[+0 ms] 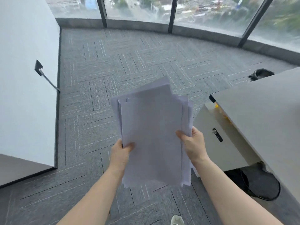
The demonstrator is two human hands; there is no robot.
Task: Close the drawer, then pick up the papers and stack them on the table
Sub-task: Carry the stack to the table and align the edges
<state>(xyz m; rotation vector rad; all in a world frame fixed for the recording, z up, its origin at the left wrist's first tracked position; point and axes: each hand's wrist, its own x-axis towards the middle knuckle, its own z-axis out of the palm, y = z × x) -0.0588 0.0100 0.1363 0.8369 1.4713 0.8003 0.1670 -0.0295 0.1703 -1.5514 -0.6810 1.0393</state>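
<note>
A loose bundle of white papers (152, 127) hangs in the air over the carpet, its sheets fanned and uneven at the far end. My left hand (121, 154) grips the bundle's lower left edge with the thumb on top. My right hand (193, 142) grips its right edge. To the right stands a grey drawer cabinet (227, 143) with a small lock on its front, tucked under the grey table (263, 111). The cabinet's top drawer looks slightly out, with something yellow showing under the table edge.
Grey patterned carpet (113, 70) covers the floor ahead. A white wall (24, 78) with a socket and cable stands at left. Floor-to-ceiling windows (211, 10) curve along the far side. A black chair base (259, 184) sits under the table. A shoe (177, 220) shows at the bottom.
</note>
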